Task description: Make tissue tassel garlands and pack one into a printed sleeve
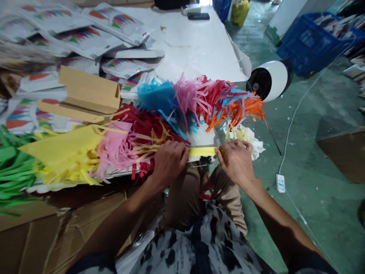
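Between my two hands a flat band of yellow tissue paper (203,152) is stretched over the near table edge. My left hand (170,160) pinches its left end, and thin yellow fringe strips trail out beyond that hand. The right end is gripped by my right hand (237,158), beside pale yellow and white fringe (249,137). Left of my left hand lie fringed tissue bundles in dark red (145,121), pink (115,146), yellow (70,146) and green (13,171). Farther back are blue (156,95), pink (189,93) and orange (246,108) fringes.
Printed white packets (85,40) are piled at the back left, with an open brown cardboard box (88,91) before them. A dark phone (199,16) lies on the white table (199,49). Right of the table stand a white-and-black round appliance (270,80), a blue crate (306,45) and a power strip (280,183).
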Action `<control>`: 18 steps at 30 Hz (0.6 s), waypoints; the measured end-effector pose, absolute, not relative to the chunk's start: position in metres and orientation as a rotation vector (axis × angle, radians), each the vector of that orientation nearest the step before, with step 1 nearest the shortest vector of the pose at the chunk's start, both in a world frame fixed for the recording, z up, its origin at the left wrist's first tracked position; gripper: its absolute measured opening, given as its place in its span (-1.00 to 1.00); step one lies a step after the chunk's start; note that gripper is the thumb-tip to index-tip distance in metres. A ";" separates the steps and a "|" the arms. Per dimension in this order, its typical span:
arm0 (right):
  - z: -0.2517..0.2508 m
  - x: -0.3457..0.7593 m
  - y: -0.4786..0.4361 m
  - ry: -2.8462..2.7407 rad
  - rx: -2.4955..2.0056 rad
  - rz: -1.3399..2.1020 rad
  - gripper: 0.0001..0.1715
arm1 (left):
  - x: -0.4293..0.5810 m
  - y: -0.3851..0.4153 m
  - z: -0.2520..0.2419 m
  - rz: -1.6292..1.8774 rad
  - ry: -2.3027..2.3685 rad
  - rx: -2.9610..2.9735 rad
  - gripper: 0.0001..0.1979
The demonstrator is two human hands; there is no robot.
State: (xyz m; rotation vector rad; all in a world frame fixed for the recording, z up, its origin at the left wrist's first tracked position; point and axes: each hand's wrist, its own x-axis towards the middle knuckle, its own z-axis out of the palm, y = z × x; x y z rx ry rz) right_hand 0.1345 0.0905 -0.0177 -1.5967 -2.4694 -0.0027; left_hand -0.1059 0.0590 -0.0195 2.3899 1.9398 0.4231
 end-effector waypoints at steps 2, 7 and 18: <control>-0.017 0.134 0.091 -2.479 -1.589 -0.025 -0.70 | -0.105 0.061 -0.020 0.389 1.960 2.430 -0.77; -0.013 0.129 0.085 -2.449 -1.515 -0.169 -0.78 | -0.100 0.061 -0.023 0.437 2.059 2.559 -0.79; -0.026 0.164 0.054 -2.585 -1.193 -0.333 -0.54 | -0.119 0.060 -0.024 0.423 1.215 2.973 -0.74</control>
